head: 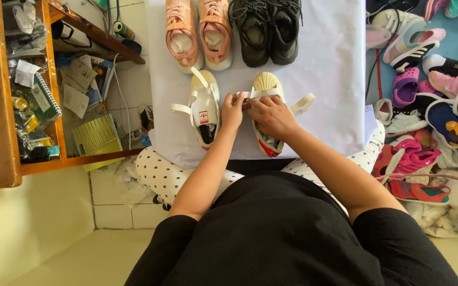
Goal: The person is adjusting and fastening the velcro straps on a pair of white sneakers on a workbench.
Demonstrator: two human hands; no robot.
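Note:
Two white sneakers lie side by side on a white sheet (329,69) over my lap. My left hand (232,109) and my right hand (272,115) meet over the right sneaker (267,85). Both pinch its wide cream lace (261,94), which stretches across the shoe; one lace end (304,102) sticks out to the right. The left sneaker (203,108) lies untouched, its loose lace (181,109) trailing left. My right hand covers most of the right sneaker's tongue.
A pink pair of sneakers (200,33) and a dark pair (267,30) stand at the sheet's far edge. A heap of children's shoes and sandals (425,100) lies to the right. A wooden shelf unit (22,95) full of papers and small items stands to the left.

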